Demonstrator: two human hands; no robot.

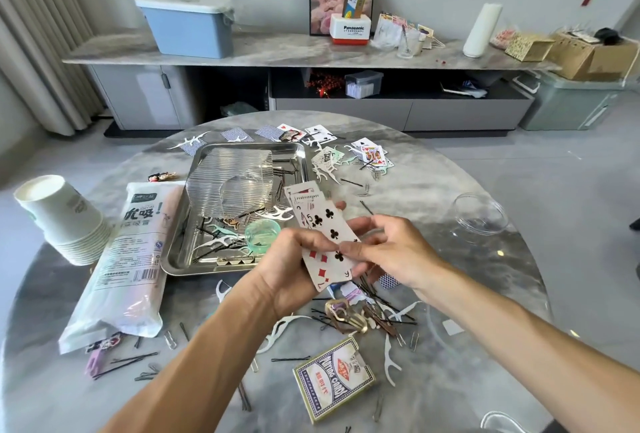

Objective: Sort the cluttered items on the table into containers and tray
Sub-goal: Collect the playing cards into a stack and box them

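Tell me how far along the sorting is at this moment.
Early to midway. Done: some floss picks and hairpins already lie in the metal tray. In hand: the left hand holds a fan of playing cards, and the right hand pinches them. Left: loose cards at the far edge, hairpins and clips near the empty-looking card box.

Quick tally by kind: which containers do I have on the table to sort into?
Metal tray: 1
Clear ribbed tub, standing in the tray: 1
Small green cup: 1
Clear round dish: 1
Stack of paper cups: 1
Card box: 1
Total plainly visible: 6
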